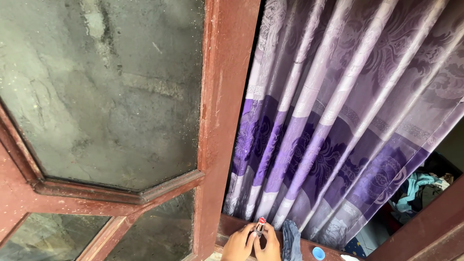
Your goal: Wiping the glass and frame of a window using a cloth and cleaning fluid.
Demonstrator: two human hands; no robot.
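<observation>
Low at the near edge, both hands — left hand (pixel 238 245), right hand (pixel 268 246) — pinch a small red-tipped tube (pixel 261 225). Wrists are cut off. A grey cloth (pixel 291 240) and blue cap (pixel 318 253) lie just right on the sill (pixel 227 226).

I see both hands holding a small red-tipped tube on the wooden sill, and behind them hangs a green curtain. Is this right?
Not quite. In the head view the curtain is purple with paler lilac stripes, not green. The rest holds: the left hand and the right hand hold a small red-tipped tube at the wooden sill.
</observation>
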